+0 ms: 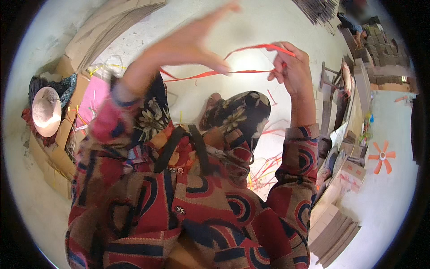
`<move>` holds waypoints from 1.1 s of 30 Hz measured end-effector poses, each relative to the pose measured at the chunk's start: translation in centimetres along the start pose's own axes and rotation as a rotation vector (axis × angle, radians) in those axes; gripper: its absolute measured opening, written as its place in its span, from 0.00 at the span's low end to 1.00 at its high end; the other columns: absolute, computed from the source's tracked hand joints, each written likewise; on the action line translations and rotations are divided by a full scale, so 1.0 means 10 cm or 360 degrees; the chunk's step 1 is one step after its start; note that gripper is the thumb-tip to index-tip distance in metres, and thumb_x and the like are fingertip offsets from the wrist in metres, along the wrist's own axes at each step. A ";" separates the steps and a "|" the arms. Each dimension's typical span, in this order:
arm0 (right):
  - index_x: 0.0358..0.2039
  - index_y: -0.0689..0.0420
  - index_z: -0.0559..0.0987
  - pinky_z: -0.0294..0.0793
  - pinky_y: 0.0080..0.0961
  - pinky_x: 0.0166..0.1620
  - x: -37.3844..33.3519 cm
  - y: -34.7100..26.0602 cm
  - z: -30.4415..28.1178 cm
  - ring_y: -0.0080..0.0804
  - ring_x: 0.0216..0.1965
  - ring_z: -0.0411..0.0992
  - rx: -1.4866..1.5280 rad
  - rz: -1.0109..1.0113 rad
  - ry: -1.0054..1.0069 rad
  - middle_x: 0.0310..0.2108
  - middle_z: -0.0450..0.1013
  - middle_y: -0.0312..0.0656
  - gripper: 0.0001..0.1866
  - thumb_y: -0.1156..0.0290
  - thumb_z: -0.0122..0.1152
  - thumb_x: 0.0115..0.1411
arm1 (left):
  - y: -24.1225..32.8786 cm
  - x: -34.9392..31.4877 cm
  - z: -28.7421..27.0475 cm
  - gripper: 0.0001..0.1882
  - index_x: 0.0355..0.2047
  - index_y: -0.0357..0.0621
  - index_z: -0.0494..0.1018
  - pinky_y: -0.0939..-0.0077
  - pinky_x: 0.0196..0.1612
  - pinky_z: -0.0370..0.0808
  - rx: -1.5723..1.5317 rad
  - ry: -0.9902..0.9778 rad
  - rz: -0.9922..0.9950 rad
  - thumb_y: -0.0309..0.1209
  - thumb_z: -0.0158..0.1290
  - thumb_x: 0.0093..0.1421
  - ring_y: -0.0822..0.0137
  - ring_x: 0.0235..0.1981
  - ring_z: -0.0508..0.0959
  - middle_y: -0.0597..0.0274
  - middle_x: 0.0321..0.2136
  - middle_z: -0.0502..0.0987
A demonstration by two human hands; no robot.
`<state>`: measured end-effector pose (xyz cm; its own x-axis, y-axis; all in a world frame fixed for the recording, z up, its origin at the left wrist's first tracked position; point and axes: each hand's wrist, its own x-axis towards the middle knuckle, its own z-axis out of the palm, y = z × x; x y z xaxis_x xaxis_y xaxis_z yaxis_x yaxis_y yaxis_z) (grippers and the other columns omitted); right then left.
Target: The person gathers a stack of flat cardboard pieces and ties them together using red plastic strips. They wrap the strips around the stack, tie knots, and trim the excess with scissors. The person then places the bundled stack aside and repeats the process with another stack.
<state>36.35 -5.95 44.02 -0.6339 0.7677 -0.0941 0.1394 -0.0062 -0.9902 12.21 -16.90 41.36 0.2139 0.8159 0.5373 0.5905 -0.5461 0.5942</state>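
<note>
A narrow red plastic strap (246, 71) stretches in a loose loop between my hands, in front of my knees. My right hand (292, 65) is closed, with the strap's ends pinched in its curled fingers. Raised on the left, my left hand (188, 47) is smeared by motion, its thumb and fingers spread wide apart. One strand of the strap crosses at the tip of that thumb; I cannot tell whether they touch. More strap passes behind my left wrist, where its run is hidden.
Red and yellow strap scraps (266, 172) litter the floor by my right forearm. On the left, a pale hat (46, 112) lies near cardboard and a pink sheet (92, 101). Flat cardboard (333, 235) is stacked at lower right, near an orange fan (382, 157). Another person (354, 27) is at far right.
</note>
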 end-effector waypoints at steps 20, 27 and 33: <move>0.42 0.57 0.71 0.65 0.41 0.47 -1.74 0.90 0.54 0.46 0.44 0.65 -0.1657 -0.0376 -0.0905 0.43 0.66 0.46 0.20 0.69 0.62 0.47 | 0.28 -0.45 0.25 0.14 0.30 0.31 0.74 0.86 0.11 0.48 -0.1676 0.0659 -0.1254 0.34 0.47 0.60 0.82 0.07 0.53 0.73 0.08 0.61; 0.46 0.55 0.70 0.62 0.44 0.46 -2.36 1.14 0.59 0.46 0.46 0.63 -0.1984 -0.0819 -0.0523 0.46 0.64 0.50 0.21 0.67 0.57 0.49 | 0.23 -0.57 0.12 0.14 0.30 0.32 0.73 0.86 0.10 0.48 -0.1769 0.0904 -0.1182 0.33 0.46 0.62 0.82 0.07 0.53 0.72 0.08 0.60; 0.51 0.57 0.69 0.61 0.38 0.51 -2.65 1.09 0.56 0.43 0.42 0.67 -0.2316 -0.0081 -0.0681 0.44 0.66 0.49 0.26 0.66 0.52 0.48 | 0.27 -0.67 0.07 0.14 0.30 0.32 0.74 0.86 0.10 0.48 -0.1796 0.0944 -0.1213 0.33 0.46 0.61 0.82 0.07 0.54 0.72 0.08 0.60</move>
<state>50.43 -29.97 35.15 -0.7918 0.5077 -0.3395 0.5559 0.8293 -0.0565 12.91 -23.71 39.00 -0.3670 0.9232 -0.1143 -0.5481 -0.1153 0.8284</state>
